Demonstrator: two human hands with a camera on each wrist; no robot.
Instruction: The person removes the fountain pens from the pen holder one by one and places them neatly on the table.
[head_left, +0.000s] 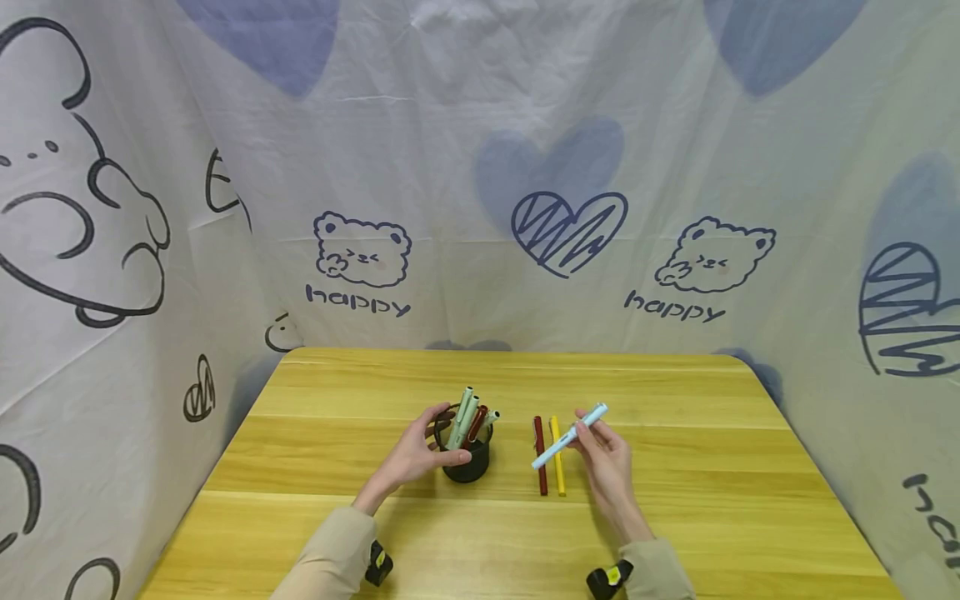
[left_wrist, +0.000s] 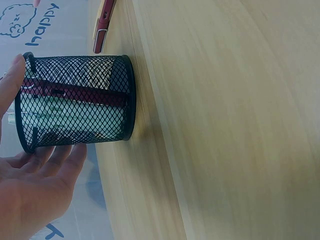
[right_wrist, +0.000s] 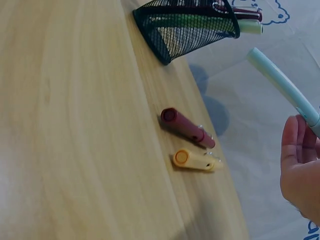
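A black mesh pen cup (head_left: 467,468) stands upright with several light green pens (head_left: 460,421) and a dark red pen (head_left: 477,423) inside. The left hand (head_left: 416,451) curls round the cup, thumb on the near side of the rim; in the left wrist view its fingers lie along the mesh (left_wrist: 75,120). Raised over the table, a light blue pen (head_left: 558,446) is pinched, tilted, in the right hand (head_left: 608,463). Below it a dark red pen (head_left: 541,458) and a yellow pen (head_left: 557,458) lie side by side, apart from the cup.
The yellow wooden table (head_left: 480,542) reaches a printed cloth (head_left: 465,292) behind it, and cloth also hangs at both sides. Black devices are strapped near both wrists, the left one (head_left: 378,564) and the right one (head_left: 609,578).
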